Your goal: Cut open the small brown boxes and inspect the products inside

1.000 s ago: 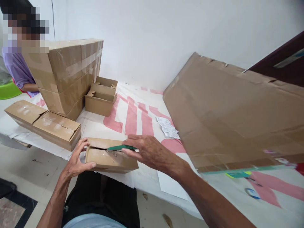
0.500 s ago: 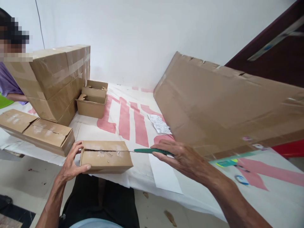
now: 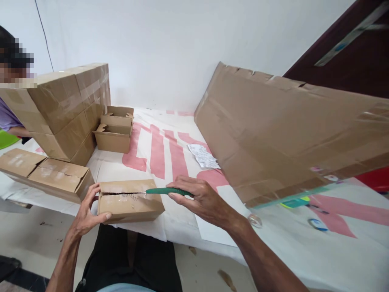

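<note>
A small brown cardboard box point(image 3: 133, 209) lies at the table's near edge, with a dark slit along the seam of its top. My left hand point(image 3: 88, 211) grips its left end, thumb on the front face and fingers at the back corner. My right hand point(image 3: 196, 198) is wrapped round a slim green-handled tool point(image 3: 162, 191), held level over the right half of the box top. The tool's tip meets the seam where the slit ends; its blade is mostly out of sight, so I cannot tell its exact kind.
Two closed boxes point(image 3: 60, 172) lie to the left, before a taped carton stack point(image 3: 69, 109). Two open boxes point(image 3: 114, 136) stand behind. A large cardboard sheet point(image 3: 282, 134) leans at right, near a tape roll point(image 3: 317, 224) and a paper sheet point(image 3: 203, 156). Another person point(image 3: 12, 117) is at far left.
My right hand has moved left with the green tool, from the box's right end to over its top. My left hand keeps its hold. The view has shifted slightly.
</note>
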Tool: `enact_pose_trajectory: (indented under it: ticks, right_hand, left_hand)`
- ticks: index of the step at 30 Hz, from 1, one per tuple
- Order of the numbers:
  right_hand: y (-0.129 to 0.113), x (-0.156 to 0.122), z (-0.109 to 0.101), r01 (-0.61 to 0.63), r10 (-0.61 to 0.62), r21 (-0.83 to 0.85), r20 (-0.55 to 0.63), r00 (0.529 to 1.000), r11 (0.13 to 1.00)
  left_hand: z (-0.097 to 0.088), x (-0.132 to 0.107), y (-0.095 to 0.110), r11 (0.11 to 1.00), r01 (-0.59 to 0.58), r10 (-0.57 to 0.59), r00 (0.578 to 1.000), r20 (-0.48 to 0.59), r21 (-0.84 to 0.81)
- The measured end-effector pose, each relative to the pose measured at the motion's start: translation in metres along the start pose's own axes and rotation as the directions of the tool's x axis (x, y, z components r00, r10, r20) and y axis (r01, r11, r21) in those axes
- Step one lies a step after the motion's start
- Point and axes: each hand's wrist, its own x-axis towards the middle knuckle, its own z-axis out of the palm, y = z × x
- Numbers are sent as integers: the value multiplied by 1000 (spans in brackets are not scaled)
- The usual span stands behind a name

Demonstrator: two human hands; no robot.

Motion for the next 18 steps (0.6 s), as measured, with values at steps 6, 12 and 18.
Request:
enact_pose_trajectory:
  ticks: [6,12,18]
  right_hand:
    - [-1,14,-5,28,-21,-84,88,996,996]
    - [-4,16,-10,57,-43,-114,128,991,992]
    - [-2,23,-6,78,-61,-135,129,990,988]
  left_hand:
    - [0,-1,-4,1000,1,-1,1000,10,-5]
    - [0,0,-8,1000,13,-12,1000,10,-9]
    - [-1,0,-4,1000,4,-4,1000,9,12]
